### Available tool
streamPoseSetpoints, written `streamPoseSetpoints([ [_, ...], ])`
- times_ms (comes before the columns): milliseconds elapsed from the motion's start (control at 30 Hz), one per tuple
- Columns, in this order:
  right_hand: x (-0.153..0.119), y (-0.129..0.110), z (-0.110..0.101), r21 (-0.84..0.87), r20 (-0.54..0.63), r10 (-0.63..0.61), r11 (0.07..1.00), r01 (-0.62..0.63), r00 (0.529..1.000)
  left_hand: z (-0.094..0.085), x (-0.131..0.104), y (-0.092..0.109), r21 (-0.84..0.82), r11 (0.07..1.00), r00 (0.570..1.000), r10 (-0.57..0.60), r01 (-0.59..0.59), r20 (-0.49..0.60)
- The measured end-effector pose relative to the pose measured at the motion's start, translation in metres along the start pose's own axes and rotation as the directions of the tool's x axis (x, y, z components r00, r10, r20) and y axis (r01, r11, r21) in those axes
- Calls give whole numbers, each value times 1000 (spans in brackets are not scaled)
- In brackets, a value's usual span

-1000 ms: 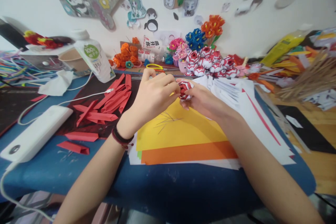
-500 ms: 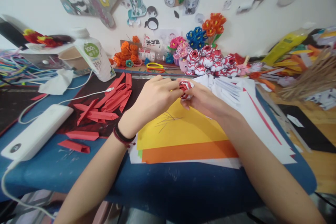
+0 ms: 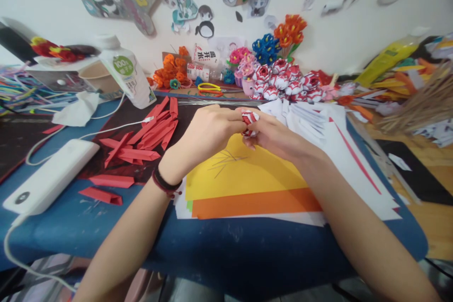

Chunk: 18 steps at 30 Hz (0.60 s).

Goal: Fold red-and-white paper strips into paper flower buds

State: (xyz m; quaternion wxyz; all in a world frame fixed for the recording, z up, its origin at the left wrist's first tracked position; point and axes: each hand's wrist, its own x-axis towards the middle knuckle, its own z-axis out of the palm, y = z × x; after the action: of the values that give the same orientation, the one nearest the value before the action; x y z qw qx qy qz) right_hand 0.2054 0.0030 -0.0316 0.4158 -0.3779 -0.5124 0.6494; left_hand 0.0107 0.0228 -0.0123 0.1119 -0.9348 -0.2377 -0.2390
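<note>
A small red-and-white folded paper flower (image 3: 249, 117) is held between both hands above a stack of coloured paper. My left hand (image 3: 215, 125) pinches it from the left, fingers curled and partly hiding it. From the right, my right hand (image 3: 271, 132) grips the same flower, with the thumb against its front. Beneath lies yellow paper (image 3: 255, 174) over an orange sheet (image 3: 255, 204). Several thin wire pieces (image 3: 226, 159) rest on the yellow sheet. Folded red paper pieces (image 3: 155, 130) are heaped left of my left hand.
Finished red-and-white paper flowers (image 3: 283, 80) cluster behind my hands. White folded strips (image 3: 306, 120) lie to the right. A white power bank (image 3: 51, 177) with cables and a white bottle (image 3: 123, 73) stand left. Yellow-handled scissors (image 3: 210, 88) lie at the back.
The flower has turned slightly between my fingers, and its white edges show differently. Both hands stay in nearly the same place; the view has shifted a little.
</note>
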Motion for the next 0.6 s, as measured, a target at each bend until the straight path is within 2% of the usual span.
streamPoseSetpoints([
  [433,-2,-4,2,-11,12,26,1000,-26,1000,-2,0,-1,-102,995,1000,4,-6,-19],
  [600,-2,-3,-1,-3,28,21,1000,-21,999,-2,0,2,-95,995,1000,15,-15,-3],
])
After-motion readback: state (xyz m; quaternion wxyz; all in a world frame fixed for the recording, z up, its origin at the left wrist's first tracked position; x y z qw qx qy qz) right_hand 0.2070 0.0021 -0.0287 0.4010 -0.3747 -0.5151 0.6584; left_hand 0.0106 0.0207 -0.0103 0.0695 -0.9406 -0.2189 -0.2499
